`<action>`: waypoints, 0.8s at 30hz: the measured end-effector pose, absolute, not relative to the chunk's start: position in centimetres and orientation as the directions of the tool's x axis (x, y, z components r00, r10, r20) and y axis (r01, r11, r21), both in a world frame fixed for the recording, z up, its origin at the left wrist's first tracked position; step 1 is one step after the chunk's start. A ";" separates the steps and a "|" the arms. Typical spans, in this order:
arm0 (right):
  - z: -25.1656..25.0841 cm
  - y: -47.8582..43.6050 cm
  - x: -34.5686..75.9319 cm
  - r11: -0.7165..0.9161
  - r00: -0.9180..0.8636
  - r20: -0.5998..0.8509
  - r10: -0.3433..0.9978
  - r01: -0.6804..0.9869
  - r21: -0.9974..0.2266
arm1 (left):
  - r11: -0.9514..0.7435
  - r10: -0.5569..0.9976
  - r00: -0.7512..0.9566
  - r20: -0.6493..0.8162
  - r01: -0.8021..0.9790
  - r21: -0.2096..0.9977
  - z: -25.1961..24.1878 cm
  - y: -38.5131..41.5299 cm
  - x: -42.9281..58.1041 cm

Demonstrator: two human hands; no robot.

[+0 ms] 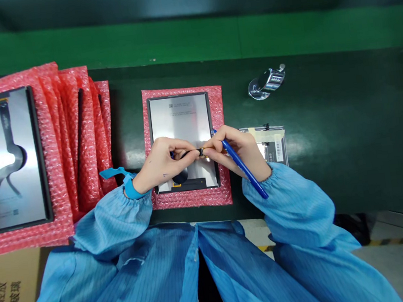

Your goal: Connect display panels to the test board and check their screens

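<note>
Display panel [179, 119] lies on red bubble wrap [180, 91], just under your hands: left hand [161, 165] and right hand [234, 149] both pinch a small black-and-gold connector [200, 152], blue pen [244, 165] tucked in the right. Fine work; that pinch calls for steadiness.

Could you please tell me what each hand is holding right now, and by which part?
The left hand and right hand pinch a small dark connector between their fingers; the right also holds a blue pen by its upper end.
</note>
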State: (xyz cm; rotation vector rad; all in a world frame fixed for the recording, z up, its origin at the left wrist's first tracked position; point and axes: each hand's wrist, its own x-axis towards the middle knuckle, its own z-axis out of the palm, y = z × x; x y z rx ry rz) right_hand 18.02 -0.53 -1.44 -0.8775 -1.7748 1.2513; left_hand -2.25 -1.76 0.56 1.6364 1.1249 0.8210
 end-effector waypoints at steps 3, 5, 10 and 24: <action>-1.2 -0.3 18.3 0.283 -0.512 0.199 0.836 0.091 -0.955 | -0.125 0.918 0.397 -0.002 0.294 0.947 0.7 -1.7 -2.4; -1.2 -0.4 18.2 0.294 -0.538 0.204 0.818 0.086 -0.952 | -0.124 0.906 0.423 -0.012 0.293 0.948 0.7 -1.7 -2.4; -1.4 -0.7 17.3 0.262 -0.472 0.222 0.853 0.020 -0.965 | -0.116 0.895 0.446 -0.019 0.274 0.955 0.4 -1.8 -2.2; 0.0 -6.7 19.3 0.596 -0.315 0.521 0.793 0.578 -0.558 | 0.093 0.939 0.207 -0.273 0.612 0.786 3.0 -9.7 -7.8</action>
